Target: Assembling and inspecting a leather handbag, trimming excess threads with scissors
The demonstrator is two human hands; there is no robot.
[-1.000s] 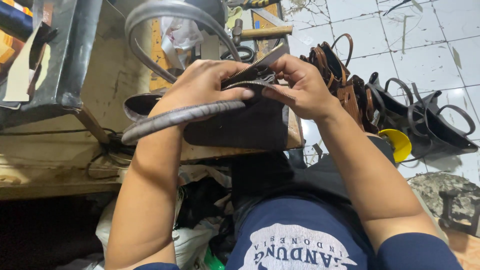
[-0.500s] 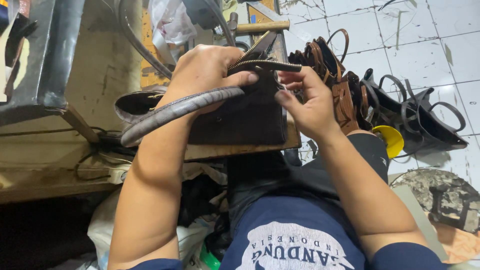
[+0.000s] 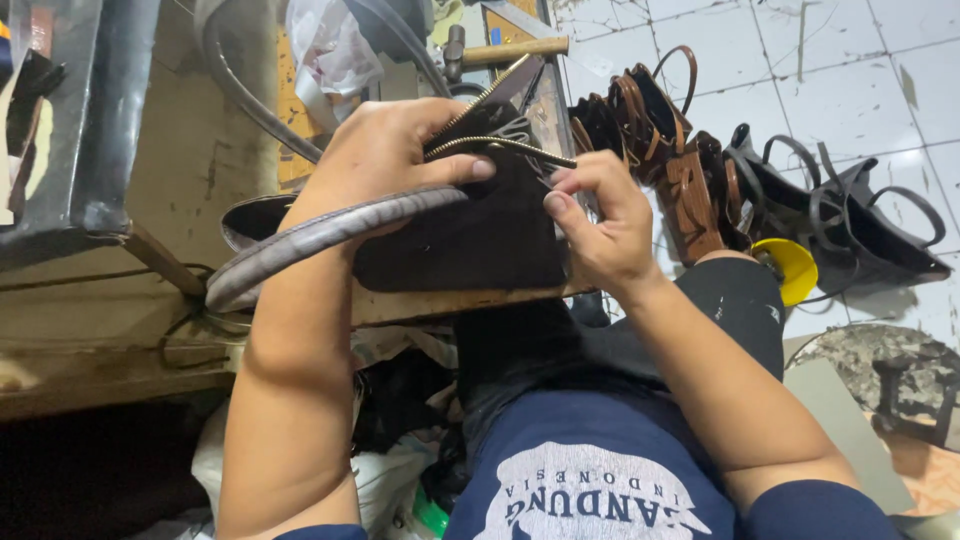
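While your left hand clamps down over the top of the dark brown leather bag panel, its fingers are closed around the panel's upper edge and the thumb presses flat against the face of the leather, just below the zipper tape. The panel sits on the edge of the worn wooden tabletop, right above your lap, and the zipper runs up and away from it at a slant with its metal teeth showing. A grey rounded bag handle crosses under your left wrist and reaches out to the left past the panel. Your right hand is at the panel's right edge, fingers pinched together on the zipper end where it leaves the leather; whether they grip the tape or a small part on it, you cannot tell from here. A hammer with a wooden shaft lies on the tabletop beyond the panel. To your right, on the white tiled floor, stands a row of brown leather bags, and just beside them a cluster of black bags with looped handles. A yellow round lid lies near your right knee, touching the black bags.
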